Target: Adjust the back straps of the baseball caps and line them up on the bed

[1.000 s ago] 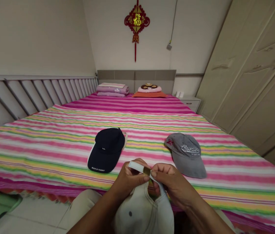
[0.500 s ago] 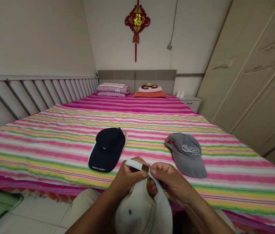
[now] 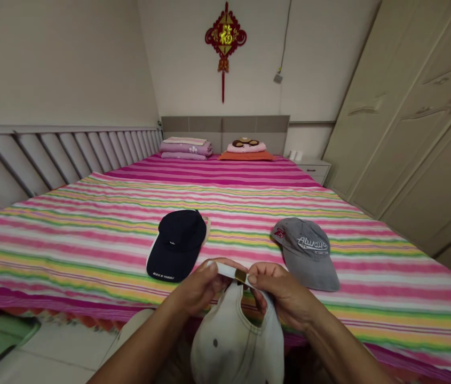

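A pale cap (image 3: 233, 336) hangs from both hands at the near edge of the bed, its back opening facing up. My left hand (image 3: 201, 282) pinches the white end of its adjusting strap (image 3: 225, 270) between thumb and fingers. On the strap, between the hands, sits a brass-coloured buckle (image 3: 240, 276). My right hand (image 3: 279, 288) is closed on the strap just right of the buckle, thumb on top. Beyond the left hand lies a navy cap (image 3: 179, 240), brim toward me. A grey cap (image 3: 307, 250) with white lettering rests beyond the right hand.
The striped bedspread (image 3: 101, 229) covers the bed. Folded purple bedding (image 3: 187, 148) and an orange cushion (image 3: 245, 156) lie by the headboard (image 3: 255, 125). A metal railing (image 3: 61, 154) runs along the left, a wardrobe (image 3: 401, 144) along the right. A green stool (image 3: 5, 341) stands lower left.
My left hand has shifted left along the strap, its thumb moving from near the buckle to the strap's end. The buckle and strap have tilted slightly and moved a little right.
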`<act>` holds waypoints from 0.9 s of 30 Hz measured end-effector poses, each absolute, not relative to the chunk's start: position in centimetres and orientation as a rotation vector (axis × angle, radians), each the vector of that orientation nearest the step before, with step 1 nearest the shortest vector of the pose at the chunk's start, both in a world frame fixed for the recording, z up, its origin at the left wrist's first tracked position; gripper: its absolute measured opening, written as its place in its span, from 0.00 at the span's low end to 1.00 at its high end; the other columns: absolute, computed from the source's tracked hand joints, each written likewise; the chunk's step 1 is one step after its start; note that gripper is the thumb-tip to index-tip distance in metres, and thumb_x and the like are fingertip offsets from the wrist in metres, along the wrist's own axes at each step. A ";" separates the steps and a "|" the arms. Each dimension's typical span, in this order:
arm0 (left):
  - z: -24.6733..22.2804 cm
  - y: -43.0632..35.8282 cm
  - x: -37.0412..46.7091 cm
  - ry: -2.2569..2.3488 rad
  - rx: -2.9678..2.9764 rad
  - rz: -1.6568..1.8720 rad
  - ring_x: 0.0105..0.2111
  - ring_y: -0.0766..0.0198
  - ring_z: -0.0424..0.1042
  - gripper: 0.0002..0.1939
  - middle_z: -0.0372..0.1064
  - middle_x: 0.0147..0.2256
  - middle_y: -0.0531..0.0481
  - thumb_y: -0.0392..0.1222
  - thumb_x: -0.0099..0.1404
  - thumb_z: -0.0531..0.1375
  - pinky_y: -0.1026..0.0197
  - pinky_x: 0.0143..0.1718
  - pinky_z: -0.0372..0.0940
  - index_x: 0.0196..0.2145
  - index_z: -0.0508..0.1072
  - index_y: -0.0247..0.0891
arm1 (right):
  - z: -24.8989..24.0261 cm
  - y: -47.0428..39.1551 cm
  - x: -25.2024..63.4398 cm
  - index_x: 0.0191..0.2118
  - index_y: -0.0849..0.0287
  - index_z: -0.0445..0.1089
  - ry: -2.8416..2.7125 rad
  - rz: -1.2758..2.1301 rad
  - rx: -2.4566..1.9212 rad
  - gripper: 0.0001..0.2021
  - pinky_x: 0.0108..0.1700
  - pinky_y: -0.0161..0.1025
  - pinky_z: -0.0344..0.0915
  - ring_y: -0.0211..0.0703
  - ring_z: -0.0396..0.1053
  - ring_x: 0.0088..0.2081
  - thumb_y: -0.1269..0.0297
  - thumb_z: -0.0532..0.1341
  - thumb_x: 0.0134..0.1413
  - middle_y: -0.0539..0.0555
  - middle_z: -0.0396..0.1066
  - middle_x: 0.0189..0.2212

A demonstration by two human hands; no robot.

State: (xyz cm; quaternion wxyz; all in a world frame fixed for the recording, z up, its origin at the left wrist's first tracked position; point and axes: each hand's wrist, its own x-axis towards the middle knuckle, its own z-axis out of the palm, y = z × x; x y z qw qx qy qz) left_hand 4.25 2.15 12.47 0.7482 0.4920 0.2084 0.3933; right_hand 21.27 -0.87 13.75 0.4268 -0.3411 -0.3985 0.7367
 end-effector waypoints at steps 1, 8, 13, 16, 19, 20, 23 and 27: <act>12.7 2.6 3.9 0.448 1.039 0.810 0.30 0.59 0.67 0.31 0.70 0.30 0.41 0.63 0.50 0.55 0.59 0.33 0.59 0.37 0.73 0.29 | 13.8 -0.7 21.3 0.22 0.63 0.64 -1.006 1.845 -0.860 0.10 0.16 0.28 0.48 0.27 0.53 0.11 0.62 0.64 0.39 0.45 0.62 0.10; 14.6 5.3 3.1 0.602 1.112 0.464 0.25 0.66 0.66 0.21 0.71 0.25 0.46 0.52 0.43 0.65 0.65 0.30 0.58 0.29 0.76 0.29 | 14.7 -0.5 21.1 0.21 0.63 0.64 -1.093 1.791 -1.008 0.09 0.14 0.26 0.47 0.26 0.52 0.11 0.64 0.64 0.36 0.44 0.60 0.09; 15.1 4.8 3.8 0.655 1.092 0.361 0.17 0.73 0.58 0.18 0.64 0.16 0.54 0.50 0.38 0.68 0.68 0.21 0.53 0.19 0.73 0.31 | 14.9 -0.9 20.6 0.20 0.61 0.63 -1.156 1.714 -1.031 0.08 0.14 0.27 0.46 0.26 0.48 0.11 0.64 0.62 0.37 0.42 0.57 0.08; 14.6 4.3 3.8 0.621 1.056 0.330 0.16 0.74 0.56 0.13 0.62 0.15 0.56 0.45 0.40 0.68 0.68 0.19 0.51 0.19 0.72 0.32 | 14.8 -1.1 20.4 0.20 0.61 0.63 -1.178 1.695 -1.020 0.08 0.14 0.27 0.45 0.27 0.48 0.11 0.64 0.61 0.38 0.42 0.56 0.08; 14.2 3.8 3.6 0.603 1.066 0.373 0.15 0.75 0.54 0.12 0.61 0.15 0.56 0.42 0.41 0.67 0.69 0.16 0.47 0.21 0.72 0.32 | 14.7 -1.3 20.3 0.20 0.61 0.62 -1.180 1.685 -1.009 0.06 0.14 0.27 0.44 0.27 0.47 0.11 0.66 0.60 0.38 0.42 0.56 0.07; 14.1 3.6 3.5 0.596 1.082 0.390 0.14 0.76 0.53 0.12 0.60 0.14 0.57 0.42 0.40 0.67 0.69 0.16 0.46 0.20 0.72 0.32 | 14.7 -1.4 20.2 0.19 0.61 0.62 -1.178 1.682 -1.003 0.06 0.14 0.27 0.44 0.27 0.46 0.11 0.67 0.60 0.38 0.42 0.56 0.07; 14.0 3.1 3.2 0.578 1.122 0.406 0.12 0.78 0.49 0.12 0.56 0.13 0.58 0.42 0.41 0.67 0.69 0.14 0.42 0.18 0.69 0.31 | 14.6 -1.6 20.0 0.19 0.61 0.62 -1.176 1.679 -0.987 0.04 0.14 0.27 0.43 0.26 0.45 0.11 0.69 0.59 0.37 0.42 0.55 0.07; 13.4 2.8 2.8 0.571 1.080 0.464 0.12 0.77 0.49 0.13 0.56 0.13 0.58 0.44 0.41 0.67 0.69 0.14 0.42 0.19 0.69 0.31 | 14.7 -1.9 19.6 0.19 0.61 0.63 -1.155 1.693 -0.948 0.05 0.14 0.27 0.44 0.27 0.46 0.11 0.67 0.60 0.38 0.42 0.55 0.07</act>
